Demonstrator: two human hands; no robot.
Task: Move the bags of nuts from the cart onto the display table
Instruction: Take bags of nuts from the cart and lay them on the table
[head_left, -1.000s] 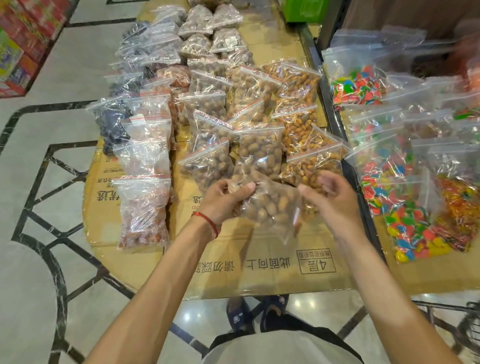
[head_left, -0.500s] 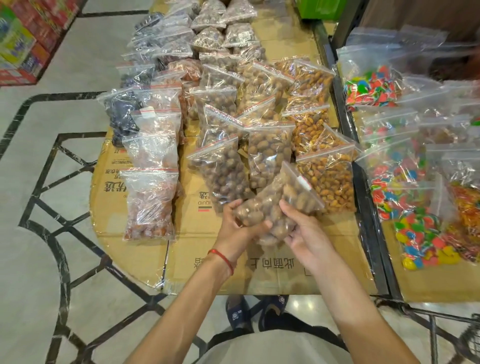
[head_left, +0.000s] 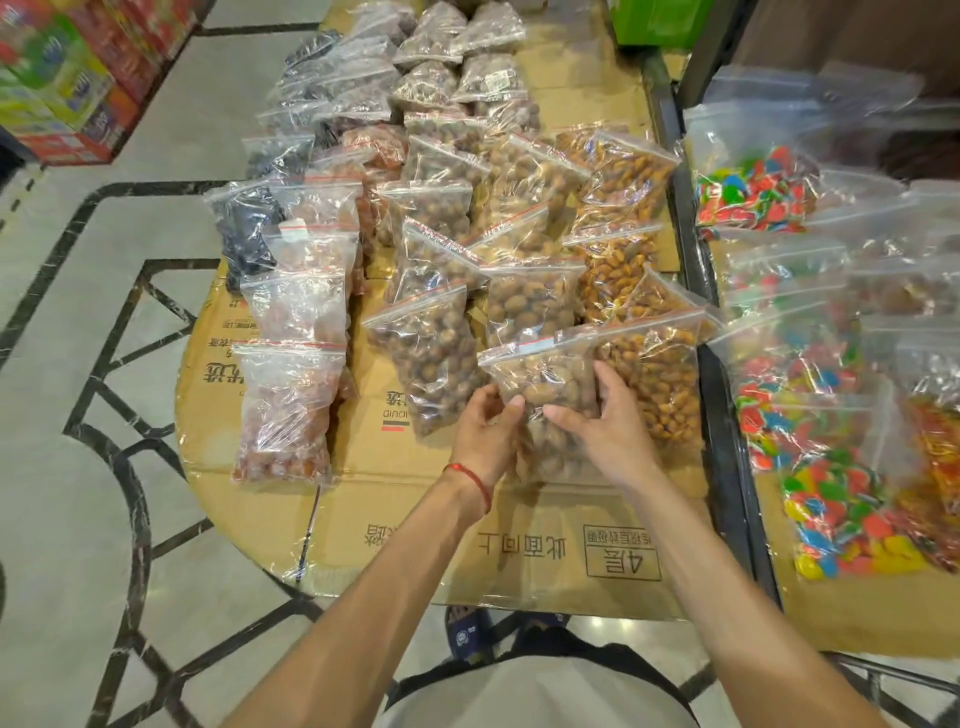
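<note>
Both hands are down on the bag of nuts (head_left: 545, 395) at the near end of the middle column. Left hand (head_left: 485, 431) has its fingers curled at the bag's 9 o'clock edge, thumb and fingertips pinching the plastic; right hand (head_left: 608, 421) lies half spread over its 3 o'clock side, thumb across the front, pressing more than gripping. A second ago the same bag was held up in the air between the hands, tilted, over bare cardboard; now it lies flat on the display table (head_left: 519, 561), red zip strip toward 12 o'clock, just overlapping the bag behind it at 12 o'clock. The darker nut bag (head_left: 426, 364) sits at 9 o'clock of it and the orange nut bag (head_left: 660, 374) touches it at 3 o'clock. By my judgement this bag is placed and only being straightened, so letting go comes next. The candy bags (head_left: 831, 509) lie well off at 3 o'clock; the cart is not in view.
</note>
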